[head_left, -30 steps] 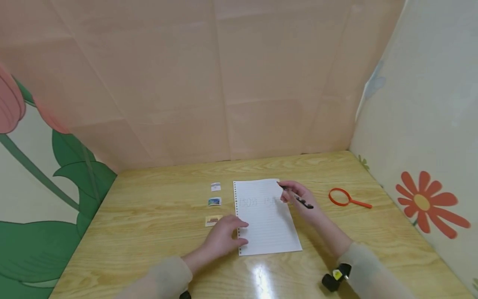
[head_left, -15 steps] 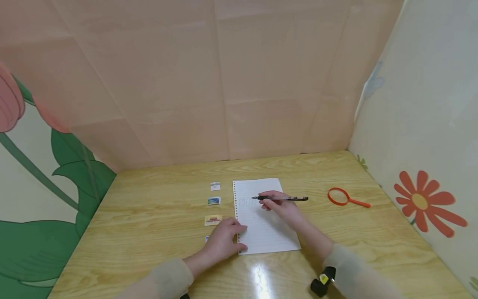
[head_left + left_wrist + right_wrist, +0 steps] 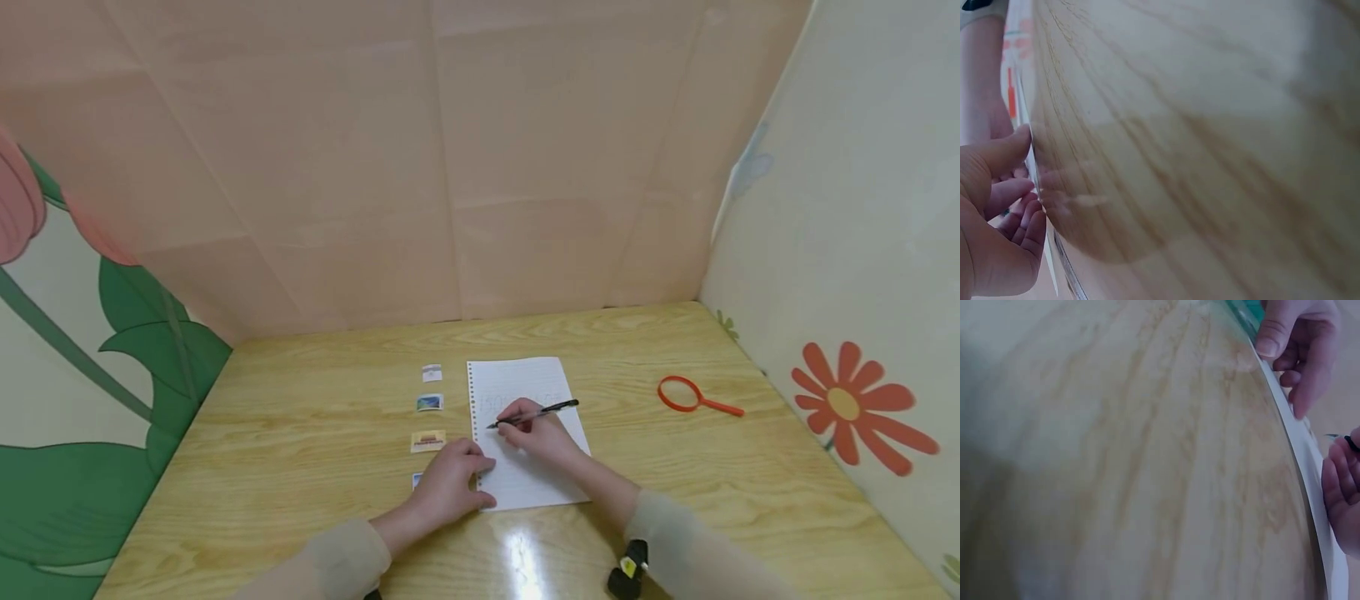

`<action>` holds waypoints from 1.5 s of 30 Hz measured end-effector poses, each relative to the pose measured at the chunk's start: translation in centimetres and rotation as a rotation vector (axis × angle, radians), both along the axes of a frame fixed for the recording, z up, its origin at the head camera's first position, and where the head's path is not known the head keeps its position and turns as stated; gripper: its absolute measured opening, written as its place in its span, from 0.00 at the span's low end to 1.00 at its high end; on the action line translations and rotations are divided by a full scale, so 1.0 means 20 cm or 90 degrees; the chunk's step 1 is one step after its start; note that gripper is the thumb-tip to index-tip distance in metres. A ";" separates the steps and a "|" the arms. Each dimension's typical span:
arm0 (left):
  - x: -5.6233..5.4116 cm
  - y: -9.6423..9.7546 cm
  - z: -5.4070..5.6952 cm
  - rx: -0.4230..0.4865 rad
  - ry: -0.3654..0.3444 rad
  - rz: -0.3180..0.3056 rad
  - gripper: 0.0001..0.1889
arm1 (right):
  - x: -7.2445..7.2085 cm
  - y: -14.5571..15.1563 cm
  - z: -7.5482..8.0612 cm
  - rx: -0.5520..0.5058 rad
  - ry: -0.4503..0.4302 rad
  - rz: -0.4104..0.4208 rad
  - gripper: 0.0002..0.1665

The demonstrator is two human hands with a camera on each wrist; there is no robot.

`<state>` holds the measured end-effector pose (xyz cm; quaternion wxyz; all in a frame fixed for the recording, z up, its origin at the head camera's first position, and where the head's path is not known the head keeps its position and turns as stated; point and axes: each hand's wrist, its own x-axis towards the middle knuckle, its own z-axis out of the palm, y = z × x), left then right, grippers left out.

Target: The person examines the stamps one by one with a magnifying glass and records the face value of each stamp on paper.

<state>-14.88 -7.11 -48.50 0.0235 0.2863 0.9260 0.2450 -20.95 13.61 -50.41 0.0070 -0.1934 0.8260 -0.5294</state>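
1. The right hand (image 3: 542, 440) has swept leftward across the lined sheet (image 3: 528, 493), and the pen (image 3: 555, 407) now points to a spot near the punched left edge, just below the faint writing (image 3: 491, 402)
2. That reads as a shift to the start of a fresh line, the page being the work in hand; whether the tip meets the paper or hovers just over it cannot be told
3. The right hand's fingers pinch the pen close to its tip, its back end slanting up and to the right
4. The left hand (image 3: 447, 479) has hardly moved: its thumb and fingers lie loosely apart at the sheet's left edge, clasping nothing, and probably steady the page
5. A blue-edged card (image 3: 417, 480), hidden a second ago, peeks out beside the left hand; above it in a column lie a yellow card (image 3: 428, 442), a blue-green card (image 3: 430, 402) and a pale card (image 3: 432, 373), while the red magnifying glass (image 3: 720, 407) stays at the right
6. Only the head view gives this layout; the left wrist view brings the left hand's thumb close, with the table (image 3: 1179, 156) mirroring its fingers
7. The right wrist view shows both hands from low down with a gap between them, but just a dark scrap of the pen and no writing
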 end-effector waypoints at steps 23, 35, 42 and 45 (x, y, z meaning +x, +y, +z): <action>0.00 -0.03 0.00 0.006 -0.002 0.002 0.27 | 0.00 -0.08 -0.03 0.067 0.085 -0.069 0.03; 0.01 -0.04 -0.02 0.022 -0.015 0.012 0.27 | 0.00 -0.09 -0.05 0.075 0.098 -0.068 0.05; 0.01 -0.04 -0.02 0.030 0.005 0.004 0.27 | 0.01 -0.07 -0.03 0.055 0.088 0.009 0.04; 0.01 -0.04 -0.02 0.035 0.017 -0.003 0.27 | 0.02 -0.06 -0.03 0.052 0.081 0.039 0.05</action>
